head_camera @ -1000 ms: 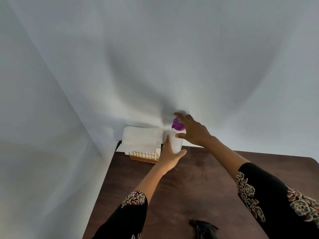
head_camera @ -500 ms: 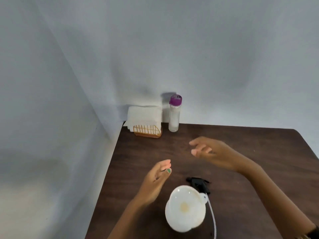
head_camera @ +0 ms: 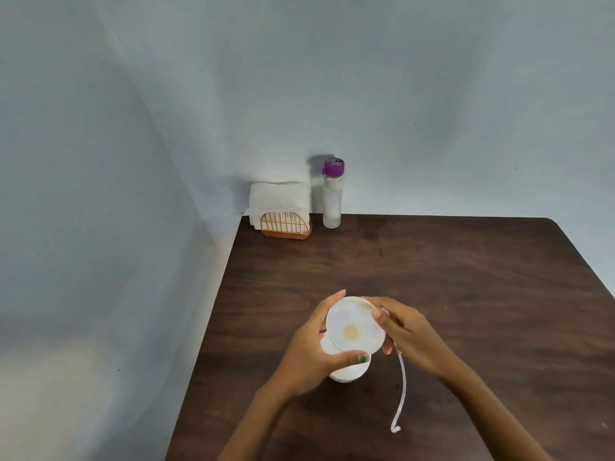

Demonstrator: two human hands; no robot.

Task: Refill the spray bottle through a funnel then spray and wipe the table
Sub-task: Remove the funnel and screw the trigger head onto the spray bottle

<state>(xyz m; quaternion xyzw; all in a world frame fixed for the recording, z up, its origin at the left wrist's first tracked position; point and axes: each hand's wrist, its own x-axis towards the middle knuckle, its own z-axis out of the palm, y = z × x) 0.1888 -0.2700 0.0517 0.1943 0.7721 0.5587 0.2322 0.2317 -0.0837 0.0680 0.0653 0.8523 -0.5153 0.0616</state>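
While the white funnel sat in the neck of the spray bottle near the front of the brown surface, the left hand curled round the bottle's shoulder just under the funnel, and the right hand pinched the funnel's rim. The funnel appeared light, rigid and smooth; a rim grip would suit it. The bottle, judged top-heavy, called for a hold round the body. The sprayer's dip tube lay beside it, thin and flexible. The purple-capped refill bottle stood by the wall.
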